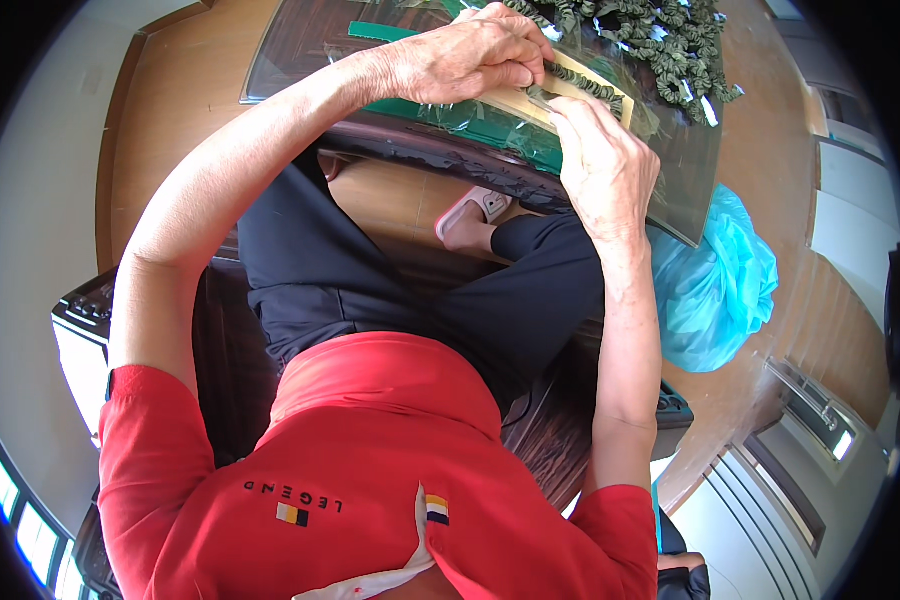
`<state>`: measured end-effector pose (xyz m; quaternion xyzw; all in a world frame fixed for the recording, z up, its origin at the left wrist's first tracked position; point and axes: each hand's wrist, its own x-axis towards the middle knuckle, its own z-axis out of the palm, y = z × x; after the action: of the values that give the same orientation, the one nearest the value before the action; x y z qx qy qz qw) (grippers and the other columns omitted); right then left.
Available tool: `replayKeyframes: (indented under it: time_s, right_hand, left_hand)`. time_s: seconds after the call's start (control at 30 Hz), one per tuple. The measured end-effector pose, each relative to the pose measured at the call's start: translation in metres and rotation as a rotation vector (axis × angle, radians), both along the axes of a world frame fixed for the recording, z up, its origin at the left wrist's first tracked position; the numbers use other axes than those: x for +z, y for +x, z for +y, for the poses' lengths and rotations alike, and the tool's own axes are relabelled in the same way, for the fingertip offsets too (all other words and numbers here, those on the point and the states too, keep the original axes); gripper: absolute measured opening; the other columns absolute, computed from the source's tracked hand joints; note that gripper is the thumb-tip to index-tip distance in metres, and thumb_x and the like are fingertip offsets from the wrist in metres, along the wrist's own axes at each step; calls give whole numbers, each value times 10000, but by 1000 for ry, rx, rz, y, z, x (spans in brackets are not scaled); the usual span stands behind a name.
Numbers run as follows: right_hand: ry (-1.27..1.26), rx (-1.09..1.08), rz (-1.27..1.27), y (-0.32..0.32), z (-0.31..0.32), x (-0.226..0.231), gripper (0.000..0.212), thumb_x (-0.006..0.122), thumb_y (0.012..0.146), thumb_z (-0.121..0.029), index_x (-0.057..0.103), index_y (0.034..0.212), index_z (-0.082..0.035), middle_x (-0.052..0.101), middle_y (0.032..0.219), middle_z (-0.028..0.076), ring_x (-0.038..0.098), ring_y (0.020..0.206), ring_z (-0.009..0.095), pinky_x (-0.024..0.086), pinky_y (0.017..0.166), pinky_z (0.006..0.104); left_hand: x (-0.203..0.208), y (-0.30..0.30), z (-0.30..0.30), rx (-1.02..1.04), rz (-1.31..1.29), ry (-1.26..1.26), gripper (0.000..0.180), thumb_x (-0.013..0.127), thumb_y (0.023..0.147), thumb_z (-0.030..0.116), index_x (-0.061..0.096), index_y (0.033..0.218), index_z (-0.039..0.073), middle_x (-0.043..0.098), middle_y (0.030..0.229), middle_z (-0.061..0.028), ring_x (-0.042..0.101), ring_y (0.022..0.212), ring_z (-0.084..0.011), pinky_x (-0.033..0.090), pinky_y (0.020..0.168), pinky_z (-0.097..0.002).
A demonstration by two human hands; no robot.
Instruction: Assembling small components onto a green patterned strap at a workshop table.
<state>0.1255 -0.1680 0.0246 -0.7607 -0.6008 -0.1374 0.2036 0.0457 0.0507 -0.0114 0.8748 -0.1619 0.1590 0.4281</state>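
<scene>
1. Apparently partway through 1 piece: works with 2 bare hands at the upper centre of the frame, over a cream board (518,104) on a glass table top (692,155).
2. With the left hand (470,58), draws thumb and fingers close together near the end of a gathered dark green strip (590,85); cannot tell from this angle whether any cloth is caught between them.
3. With the right hand (615,165), lower and further right in the frame, pinches a small bit of olive cloth (538,95) just beside the left fingertips; cannot tell whether it belongs to the strip.
4. Has the strip lying along the cream board at upper centre, ruched along the part that shows, so probably well on in its shaping.
5. Shows, at upper right, a pile of similar ruched pieces (660,45) with white tags (710,110) among them; likely to count as done, or at least further along.
6. Seems to leave unfinished only what lies under the fingers: not yet apart from the board.
7. Cannot say how many more remain, nor what fills the light blue plastic bag (715,290) at right of the frame.
</scene>
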Motion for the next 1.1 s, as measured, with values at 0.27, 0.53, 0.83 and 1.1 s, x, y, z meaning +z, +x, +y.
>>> replayKeyframes:
  time_s: [0.27,0.53,0.83,1.1]
  right_hand:
    - [53,9,-344,6,9,-9,158,664,796,-112,570,921,-136,588,841,-8,596,633,158,482,588,333]
    - [46,156,-379,20,2,4,183,667,768,-94,559,910,-137,586,844,-19,590,659,150,483,620,316]
    - [11,133,-335,12,0,4,206,661,746,-59,559,906,-137,583,839,-20,600,663,166,480,619,319]
    - [45,92,-315,8,4,-2,221,665,737,-51,556,907,-140,592,846,-25,610,662,173,479,612,324]
  left_hand:
    - [2,2,-4,60,21,29,159,559,979,105,686,1011,15,605,1163,-161,549,1055,-317,424,951,-411]
    - [14,0,0,34,95,89,167,579,969,139,697,1000,24,606,1159,-160,540,1052,-316,424,950,-423]
    - [54,24,-9,-97,354,356,158,632,907,175,715,927,43,604,1115,-145,514,1051,-317,413,950,-437]
    - [74,23,-18,-77,215,746,173,622,895,197,706,875,47,601,1042,-121,508,1005,-295,419,911,-440]
